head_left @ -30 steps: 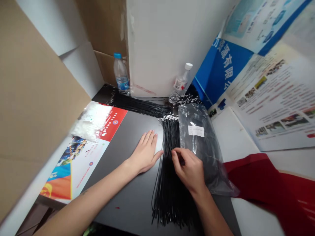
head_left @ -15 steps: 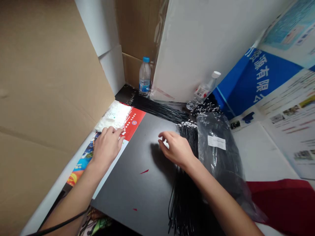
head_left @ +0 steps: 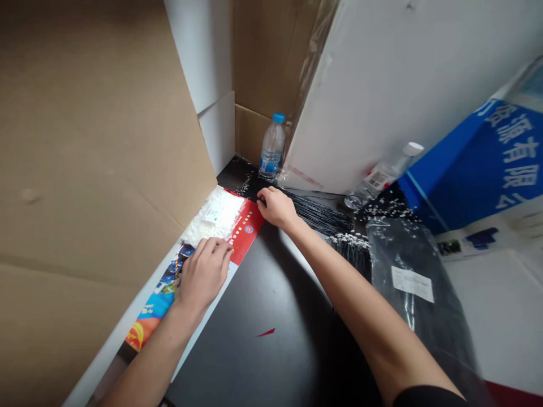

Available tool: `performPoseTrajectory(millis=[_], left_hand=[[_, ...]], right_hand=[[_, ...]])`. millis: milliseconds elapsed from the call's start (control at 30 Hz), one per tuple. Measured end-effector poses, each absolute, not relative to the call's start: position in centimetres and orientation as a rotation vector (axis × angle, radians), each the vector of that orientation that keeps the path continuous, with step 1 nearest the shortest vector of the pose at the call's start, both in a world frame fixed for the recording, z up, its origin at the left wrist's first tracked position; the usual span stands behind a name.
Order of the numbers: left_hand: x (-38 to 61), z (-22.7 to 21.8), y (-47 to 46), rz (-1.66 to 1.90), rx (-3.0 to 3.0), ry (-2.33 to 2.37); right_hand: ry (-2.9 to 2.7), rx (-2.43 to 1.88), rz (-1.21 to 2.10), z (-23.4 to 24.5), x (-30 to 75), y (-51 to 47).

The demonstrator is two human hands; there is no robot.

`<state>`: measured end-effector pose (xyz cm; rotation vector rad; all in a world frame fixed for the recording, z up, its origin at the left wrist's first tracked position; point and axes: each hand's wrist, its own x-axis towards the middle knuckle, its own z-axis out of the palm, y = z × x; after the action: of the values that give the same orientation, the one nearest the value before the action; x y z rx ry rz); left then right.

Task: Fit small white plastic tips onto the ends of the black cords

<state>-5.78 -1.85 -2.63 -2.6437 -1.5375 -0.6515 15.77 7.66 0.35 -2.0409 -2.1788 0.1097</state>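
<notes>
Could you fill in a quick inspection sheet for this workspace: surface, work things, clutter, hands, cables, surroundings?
Surface: dark tabletop, partly covered by a printed sheet.
Work things: far bundle of black strands; near bundle with white tips; bag of white pieces on the sheet; labelled plastic bag.
Clutter: blue-capped bottle, white-capped bottle, red scrap.
Hands: left hand by the white pieces, contact unclear; right hand at the far bundle's left end, grip hidden.
Cables: nothing seen, unless the strands count.
Surroundings: cardboard left, white panel behind, blue poster right.
</notes>
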Motion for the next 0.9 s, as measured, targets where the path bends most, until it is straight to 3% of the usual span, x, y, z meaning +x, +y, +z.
performPoseTrajectory(millis=[700,900], left_hand=[[-6.3,-3.6,-1.3,-0.959,-2.795,-1.59],[-6.4,-3.2,-1.0,-1.159,-2.817,-1.58]], right_hand=[[-2.129,-2.0,-0.102,-1.0,15.3,10.0],[-2.007,-1.476,-0.174,2.2,14.3,9.2]])
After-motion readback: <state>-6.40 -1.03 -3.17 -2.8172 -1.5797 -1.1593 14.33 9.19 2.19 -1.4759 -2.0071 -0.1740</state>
